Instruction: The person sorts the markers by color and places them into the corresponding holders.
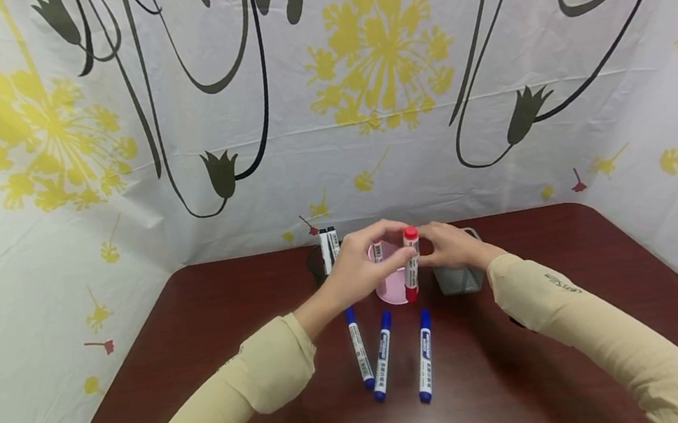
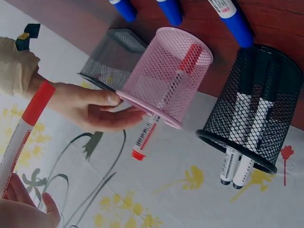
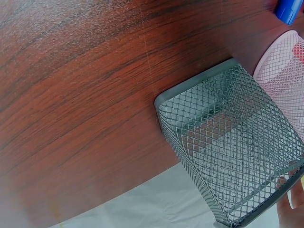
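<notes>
My left hand [image 1: 361, 262] pinches a red marker [image 1: 412, 264] between thumb and fingers, its red cap end up. The marker stands nearly upright in front of the right side of a pink mesh pen cup [image 1: 392, 292]. Another red marker [image 2: 146, 137] leans inside that cup, seen in the left wrist view. My right hand [image 1: 453, 247] holds the pink cup's rim, thumb and fingers at its edge. In the right wrist view only its fingers [image 3: 292, 204] show, past the grey mesh cup.
A black mesh cup [image 2: 280, 116] with two black markers [image 2: 254, 130] stands left of the pink one. The grey square mesh cup [image 3: 228, 137] stands to its right. Three blue markers [image 1: 359, 350] lie on the brown table [image 1: 230, 309] in front. A patterned cloth [image 1: 288, 105] hangs behind.
</notes>
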The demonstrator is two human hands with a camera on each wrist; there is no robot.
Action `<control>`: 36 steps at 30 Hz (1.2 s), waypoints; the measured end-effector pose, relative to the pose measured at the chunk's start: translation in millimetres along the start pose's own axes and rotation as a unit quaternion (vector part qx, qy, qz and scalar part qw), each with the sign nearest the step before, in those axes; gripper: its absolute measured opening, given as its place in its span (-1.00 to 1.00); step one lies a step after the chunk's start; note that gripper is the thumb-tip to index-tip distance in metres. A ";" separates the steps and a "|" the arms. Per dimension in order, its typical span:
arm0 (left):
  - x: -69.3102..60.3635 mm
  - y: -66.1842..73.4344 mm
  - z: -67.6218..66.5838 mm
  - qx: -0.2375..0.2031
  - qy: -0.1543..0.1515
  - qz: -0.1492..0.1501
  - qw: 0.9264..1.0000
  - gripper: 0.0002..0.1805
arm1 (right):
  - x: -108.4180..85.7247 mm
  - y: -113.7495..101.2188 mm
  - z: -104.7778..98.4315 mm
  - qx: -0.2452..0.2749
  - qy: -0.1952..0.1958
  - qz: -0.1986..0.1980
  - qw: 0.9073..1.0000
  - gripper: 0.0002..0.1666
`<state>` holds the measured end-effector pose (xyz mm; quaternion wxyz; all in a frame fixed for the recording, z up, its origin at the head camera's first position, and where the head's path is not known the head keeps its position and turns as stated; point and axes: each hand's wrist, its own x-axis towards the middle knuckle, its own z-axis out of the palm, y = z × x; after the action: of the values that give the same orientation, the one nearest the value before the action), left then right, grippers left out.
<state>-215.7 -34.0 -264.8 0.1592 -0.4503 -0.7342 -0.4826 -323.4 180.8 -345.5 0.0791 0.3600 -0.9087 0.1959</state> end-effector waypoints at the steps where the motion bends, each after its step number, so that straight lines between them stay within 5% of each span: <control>1: 1.6 0.9 -1.1 0.000 0.004 -0.005 1.000 -0.79 | -0.2 -0.4 0.0 -0.002 0.001 0.002 1.000 -0.46; 3: 4.1 0.8 -3.0 0.001 0.011 -0.013 1.000 -0.79 | -0.1 -0.9 -0.2 -0.003 0.002 0.004 1.000 -0.45; 10: 10.2 -31.7 -1.7 -0.018 0.019 -0.025 0.999 -0.75 | 1.4 -0.6 -0.7 0.001 -0.011 0.014 1.000 -0.38; 16: 15.0 -41.0 -4.7 -0.011 0.026 -0.040 0.999 -0.72 | 1.5 -0.4 -0.3 0.004 -0.017 0.018 1.000 -0.27; 25: 23.5 -10.6 -14.2 0.020 0.038 -0.087 0.995 -0.72 | -0.1 -1.9 0.0 -0.004 -0.021 0.045 0.999 -0.24; 28: 27.4 -10.6 -15.5 0.023 0.040 -0.098 0.994 -0.71 | -0.2 -2.3 -0.2 -0.003 -0.023 0.050 0.999 -0.25; 36: 36.3 -53.7 -11.2 0.016 0.056 -0.109 0.992 -0.68 | 0.2 -2.4 0.4 -0.002 -0.024 0.050 0.998 -0.27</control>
<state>-281.4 -32.0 -265.5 0.1541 -0.3374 -0.7761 -0.5100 -321.9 178.9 -345.1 0.0476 0.3182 -0.9278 0.1891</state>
